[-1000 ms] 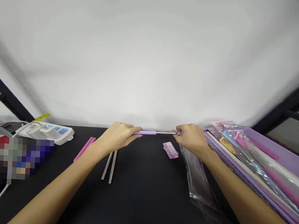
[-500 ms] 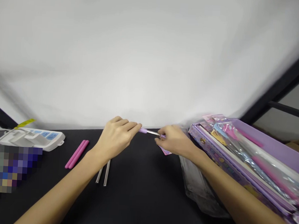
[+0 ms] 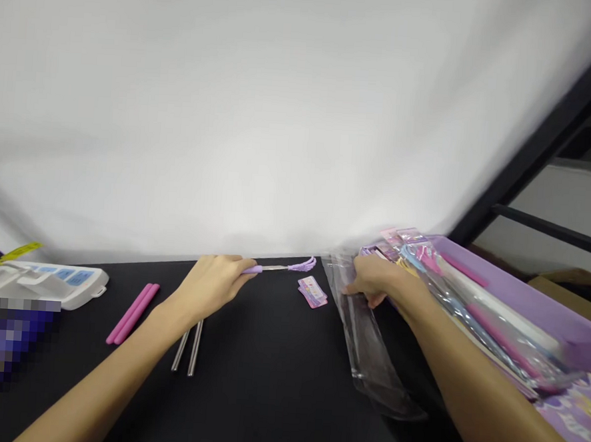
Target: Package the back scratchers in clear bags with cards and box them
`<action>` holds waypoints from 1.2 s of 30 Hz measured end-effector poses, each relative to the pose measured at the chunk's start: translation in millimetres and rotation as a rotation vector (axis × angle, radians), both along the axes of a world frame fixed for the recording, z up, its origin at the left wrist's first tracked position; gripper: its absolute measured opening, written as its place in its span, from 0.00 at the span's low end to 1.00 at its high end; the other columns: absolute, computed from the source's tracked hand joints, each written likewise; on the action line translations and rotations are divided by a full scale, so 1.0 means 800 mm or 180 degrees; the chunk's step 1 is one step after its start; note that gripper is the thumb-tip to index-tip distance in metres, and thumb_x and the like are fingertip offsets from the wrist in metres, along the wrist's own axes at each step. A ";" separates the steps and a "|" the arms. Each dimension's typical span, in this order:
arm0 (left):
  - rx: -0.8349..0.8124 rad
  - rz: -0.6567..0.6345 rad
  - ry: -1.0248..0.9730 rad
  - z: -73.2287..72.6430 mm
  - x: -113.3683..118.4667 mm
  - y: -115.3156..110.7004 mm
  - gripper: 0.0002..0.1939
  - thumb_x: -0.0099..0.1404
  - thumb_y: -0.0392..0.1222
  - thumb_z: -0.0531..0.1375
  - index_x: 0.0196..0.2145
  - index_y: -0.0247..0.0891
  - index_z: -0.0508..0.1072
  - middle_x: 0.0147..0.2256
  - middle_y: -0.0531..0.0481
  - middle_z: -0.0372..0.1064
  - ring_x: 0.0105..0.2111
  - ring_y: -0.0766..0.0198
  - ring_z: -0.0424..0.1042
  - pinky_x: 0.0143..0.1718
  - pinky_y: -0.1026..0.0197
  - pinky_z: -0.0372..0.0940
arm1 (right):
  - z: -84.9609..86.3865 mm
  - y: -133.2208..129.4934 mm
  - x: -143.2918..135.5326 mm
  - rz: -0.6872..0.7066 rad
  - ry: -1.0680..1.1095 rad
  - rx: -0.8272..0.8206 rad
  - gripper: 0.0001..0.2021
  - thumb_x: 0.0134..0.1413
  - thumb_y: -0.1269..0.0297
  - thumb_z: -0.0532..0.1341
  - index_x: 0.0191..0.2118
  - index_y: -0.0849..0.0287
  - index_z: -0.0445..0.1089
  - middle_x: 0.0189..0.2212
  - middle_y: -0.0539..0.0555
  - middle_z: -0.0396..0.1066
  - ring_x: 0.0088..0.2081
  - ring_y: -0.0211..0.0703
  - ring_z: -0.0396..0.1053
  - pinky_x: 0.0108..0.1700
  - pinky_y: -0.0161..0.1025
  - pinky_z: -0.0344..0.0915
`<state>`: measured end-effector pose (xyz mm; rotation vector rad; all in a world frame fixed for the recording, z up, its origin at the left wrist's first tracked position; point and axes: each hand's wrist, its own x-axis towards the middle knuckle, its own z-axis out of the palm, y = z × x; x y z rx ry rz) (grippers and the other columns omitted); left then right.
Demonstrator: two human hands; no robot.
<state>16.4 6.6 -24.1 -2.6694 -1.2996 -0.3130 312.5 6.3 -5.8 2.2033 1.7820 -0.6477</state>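
My left hand [image 3: 218, 279] is closed around the purple handle of a back scratcher [image 3: 275, 268]. Its metal rod points right and ends in a purple claw with curved fingers. On the right, my right hand [image 3: 376, 279] pinches the upper part of a clear plastic sleeve [image 3: 363, 338], which hangs down over the black tabletop. Between the two hands lie small pink and purple cards [image 3: 313, 292], overlapping each other. Two metal rods [image 3: 193, 351] lie below my left hand, their upper ends hidden behind it.
Two pink tubes [image 3: 133, 313] lie side by side on the left, near a white power strip [image 3: 78, 288] with a plug and cable. A purple box [image 3: 501, 293] on the right holds several bagged scratchers. A white wall rises behind the black table [image 3: 266, 379].
My right hand has let go of the scratcher's claw end and moved right onto the clear sleeve. My left hand has shifted left and down with the scratcher. The cards now show fully.
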 end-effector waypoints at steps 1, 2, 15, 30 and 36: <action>-0.0064 -0.0028 -0.0008 -0.001 0.001 0.000 0.17 0.74 0.47 0.48 0.40 0.41 0.74 0.32 0.50 0.74 0.30 0.60 0.73 0.27 0.62 0.54 | 0.001 0.000 0.000 0.0027 0.0069 -0.0039 0.06 0.46 0.70 0.65 0.23 0.67 0.72 0.16 0.57 0.72 0.22 0.46 0.74 0.25 0.37 0.69; -0.0128 -0.0049 -0.0016 -0.001 0.002 -0.001 0.17 0.74 0.47 0.48 0.40 0.42 0.74 0.33 0.50 0.74 0.30 0.60 0.73 0.28 0.62 0.55 | 0.003 0.000 0.001 0.0059 0.0131 -0.0045 0.07 0.45 0.73 0.64 0.20 0.66 0.71 0.16 0.57 0.72 0.24 0.45 0.74 0.26 0.35 0.70; -0.0587 -0.0280 -0.0620 -0.009 0.009 -0.006 0.18 0.74 0.50 0.46 0.51 0.46 0.71 0.40 0.50 0.69 0.35 0.62 0.72 0.37 0.61 0.63 | -0.005 0.001 0.004 -0.0045 0.0340 -0.0195 0.11 0.42 0.78 0.62 0.15 0.61 0.65 0.14 0.55 0.69 0.22 0.45 0.73 0.26 0.37 0.69; -0.1796 -0.0369 -0.1472 0.014 0.000 -0.006 0.14 0.68 0.48 0.54 0.45 0.39 0.73 0.30 0.52 0.71 0.26 0.67 0.66 0.29 0.65 0.59 | 0.046 -0.015 0.005 0.0686 0.1972 0.1908 0.11 0.51 0.55 0.65 0.31 0.58 0.71 0.26 0.53 0.75 0.29 0.43 0.73 0.30 0.37 0.66; -0.2486 -0.0665 -0.1236 0.026 -0.007 -0.008 0.15 0.67 0.47 0.55 0.40 0.36 0.77 0.26 0.52 0.69 0.26 0.67 0.65 0.28 0.65 0.58 | 0.028 0.001 -0.002 0.0489 0.2735 0.2455 0.16 0.45 0.60 0.70 0.41 0.58 0.73 0.35 0.55 0.75 0.36 0.47 0.75 0.34 0.40 0.72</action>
